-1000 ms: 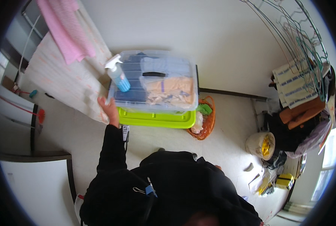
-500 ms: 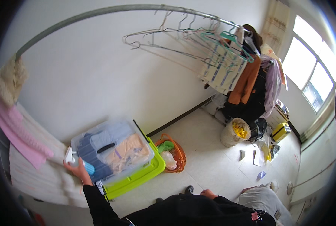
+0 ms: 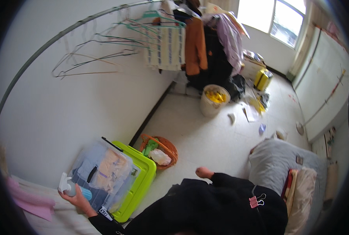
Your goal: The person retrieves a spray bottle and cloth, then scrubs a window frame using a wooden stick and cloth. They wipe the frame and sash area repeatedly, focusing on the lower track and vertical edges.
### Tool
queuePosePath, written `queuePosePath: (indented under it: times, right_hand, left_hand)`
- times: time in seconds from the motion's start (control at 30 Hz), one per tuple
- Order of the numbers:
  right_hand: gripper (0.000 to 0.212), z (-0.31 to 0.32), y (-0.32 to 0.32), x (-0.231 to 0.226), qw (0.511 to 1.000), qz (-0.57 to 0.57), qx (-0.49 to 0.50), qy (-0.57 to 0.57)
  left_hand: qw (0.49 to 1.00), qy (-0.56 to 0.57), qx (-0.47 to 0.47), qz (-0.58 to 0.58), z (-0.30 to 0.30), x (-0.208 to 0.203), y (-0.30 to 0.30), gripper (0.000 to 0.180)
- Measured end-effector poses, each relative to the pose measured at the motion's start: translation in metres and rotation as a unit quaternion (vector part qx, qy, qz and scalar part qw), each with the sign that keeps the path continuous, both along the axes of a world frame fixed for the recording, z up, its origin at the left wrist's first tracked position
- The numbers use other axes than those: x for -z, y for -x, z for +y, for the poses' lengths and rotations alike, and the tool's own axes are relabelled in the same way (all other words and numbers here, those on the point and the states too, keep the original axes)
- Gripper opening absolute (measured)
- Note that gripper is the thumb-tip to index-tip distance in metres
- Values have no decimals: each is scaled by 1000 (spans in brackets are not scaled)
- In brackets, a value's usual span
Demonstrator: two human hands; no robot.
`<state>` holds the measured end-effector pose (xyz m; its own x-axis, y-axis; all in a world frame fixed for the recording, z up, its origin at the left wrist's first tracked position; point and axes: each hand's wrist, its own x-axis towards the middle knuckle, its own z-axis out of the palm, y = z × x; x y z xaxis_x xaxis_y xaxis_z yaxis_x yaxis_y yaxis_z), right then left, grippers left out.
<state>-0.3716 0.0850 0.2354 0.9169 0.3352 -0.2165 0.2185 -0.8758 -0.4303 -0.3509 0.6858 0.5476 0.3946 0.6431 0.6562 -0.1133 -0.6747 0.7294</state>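
Note:
My left hand (image 3: 80,201) is wrapped round a spray bottle (image 3: 87,194) with a white trigger head and a blue lower part. It holds the bottle beside the clear plastic storage box (image 3: 115,192), at the lower left. Folded cloth shows through the box's lid, which has a dark handle (image 3: 91,174). A bright green lid or tub (image 3: 145,166) lies against the box's right side. My right hand (image 3: 204,172) is out in front of my black top, fingers curled in, with nothing visible in it. The floor is below it.
An orange wicker basket (image 3: 173,153) with a green and a white bag stands right of the box. Farther off are a bin (image 3: 210,107), a yellow case (image 3: 263,79) and scattered litter. Hangers (image 3: 100,58) and clothes hang on a curved rail. A grey-covered seat (image 3: 276,164) is at right.
My view has swung to the right, bringing more of the grey-covered seat into sight. My right hand has come farther out from my body. The spray bottle stays in my left hand.

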Motion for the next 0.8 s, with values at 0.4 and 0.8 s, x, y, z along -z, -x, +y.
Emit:
queuePosePath:
  times: [0.4,0.8]
  right_hand:
    - [71,-24,3,-291,903,-282,98,-309]
    - [54,-174,86,-296,811,-276,356,-373]
  left_hand:
    - [808,-52,573,126,-411,35,-24,87]
    - [644,-85,737,187,-664,30,31,90]
